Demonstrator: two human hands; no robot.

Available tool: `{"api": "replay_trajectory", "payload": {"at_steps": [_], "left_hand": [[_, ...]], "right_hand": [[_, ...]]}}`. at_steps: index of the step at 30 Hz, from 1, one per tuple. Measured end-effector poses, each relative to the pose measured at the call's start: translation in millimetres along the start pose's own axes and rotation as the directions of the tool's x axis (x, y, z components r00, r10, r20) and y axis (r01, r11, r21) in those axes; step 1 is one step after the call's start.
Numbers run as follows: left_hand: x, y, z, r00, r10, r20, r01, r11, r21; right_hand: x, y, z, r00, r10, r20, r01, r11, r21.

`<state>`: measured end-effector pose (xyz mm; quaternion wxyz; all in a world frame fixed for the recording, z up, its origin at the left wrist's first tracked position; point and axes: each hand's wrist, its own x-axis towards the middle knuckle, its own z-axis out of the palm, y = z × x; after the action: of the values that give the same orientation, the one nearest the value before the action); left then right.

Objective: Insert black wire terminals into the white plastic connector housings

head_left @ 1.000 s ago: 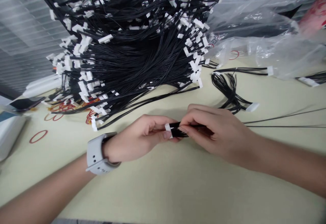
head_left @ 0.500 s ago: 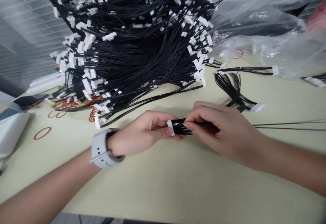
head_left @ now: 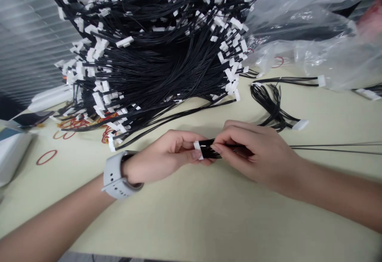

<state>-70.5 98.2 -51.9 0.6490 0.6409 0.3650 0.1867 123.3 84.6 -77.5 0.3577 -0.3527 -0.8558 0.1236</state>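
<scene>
My left hand [head_left: 161, 158] pinches the white plastic connector [head_left: 197, 150] while my right hand [head_left: 256, 150] closes its fingers on the black wires [head_left: 210, 149], near the middle of the pale desk [head_left: 209, 222]; the limp, light wires seem best held at that stiff connector.

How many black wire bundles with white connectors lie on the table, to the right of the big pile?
3: a coiled bundle beside the right hand, a straight one below the clear plastic bag, and one at the right edge. More may hide under the bag.
</scene>
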Motion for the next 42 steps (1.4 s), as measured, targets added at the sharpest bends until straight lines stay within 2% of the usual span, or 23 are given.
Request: {"api": "replay_trajectory", "payload": {"at_steps": [8, 28, 34, 42], "left_hand": [[-1.5, 2.9, 1.6, 1.000, -0.022, -0.006, 0.022, 1.000, -0.009], [0.1, 0.9, 1.5, 1.000, 0.002, 0.001, -0.002, 0.999, 0.054], [-0.3, 0.2, 6.7, 0.999, 0.047, -0.019, -0.046, 0.996, 0.073], [-3.2, 1.9, 12.3, 0.993, 0.101, -0.060, -0.083, 0.965, 0.251]], "right_hand": [[0.2, -2.2, -1.0, 0.998, 0.055, 0.022, -0.057, 0.996, 0.067], [-0.1, -0.9, 1.3, 1.000, -0.014, 0.027, 0.013, 1.000, 0.010], [-0.1, -3.8, 3.9, 1.000, 0.012, 0.029, -0.012, 1.000, -0.014], [-0.2, -4.1, 9.3, 0.998, -0.064, 0.029, 0.067, 0.994, -0.085]]}}
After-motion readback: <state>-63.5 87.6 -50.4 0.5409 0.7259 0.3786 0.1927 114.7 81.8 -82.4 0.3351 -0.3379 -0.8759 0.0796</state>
